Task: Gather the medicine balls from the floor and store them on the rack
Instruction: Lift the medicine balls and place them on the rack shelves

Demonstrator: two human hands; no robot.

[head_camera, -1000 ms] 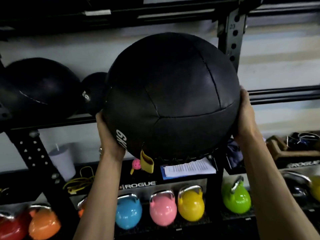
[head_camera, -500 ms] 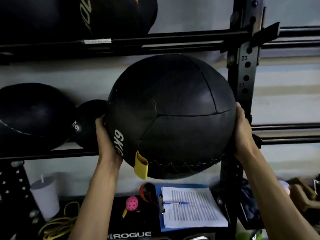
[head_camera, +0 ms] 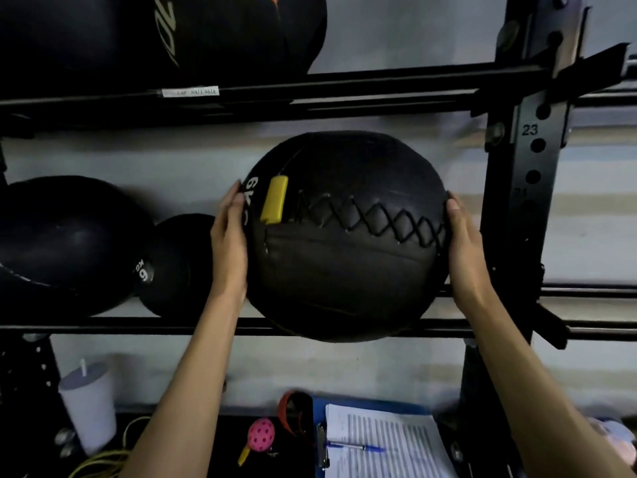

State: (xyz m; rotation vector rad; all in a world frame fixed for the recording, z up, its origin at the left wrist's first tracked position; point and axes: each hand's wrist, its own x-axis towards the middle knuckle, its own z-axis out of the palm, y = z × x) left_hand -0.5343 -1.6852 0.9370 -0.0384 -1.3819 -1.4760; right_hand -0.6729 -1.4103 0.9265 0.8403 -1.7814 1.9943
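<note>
A large black 6 kg medicine ball (head_camera: 344, 257) with a yellow tab and zigzag lacing sits on the rails of the rack's middle shelf (head_camera: 155, 327). My left hand (head_camera: 229, 246) presses flat against its left side and my right hand (head_camera: 463, 250) against its right side, fingers straight. Left of it on the same shelf rest a small black 6 kg ball (head_camera: 175, 263) and a big black ball (head_camera: 65, 246). More black balls (head_camera: 193, 32) fill the shelf above.
The rack's black upright (head_camera: 527, 188) with numbered holes stands just right of the ball. Below are a white cup with a straw (head_camera: 89, 405), a blue clipboard with paper and pen (head_camera: 382, 443), a pink perforated ball (head_camera: 261, 439) and yellow cord (head_camera: 103, 464).
The ball has moved forward and down onto the middle shelf rails and rolled, so its lacing and yellow tab now face me. Both hands stayed on its sides.
</note>
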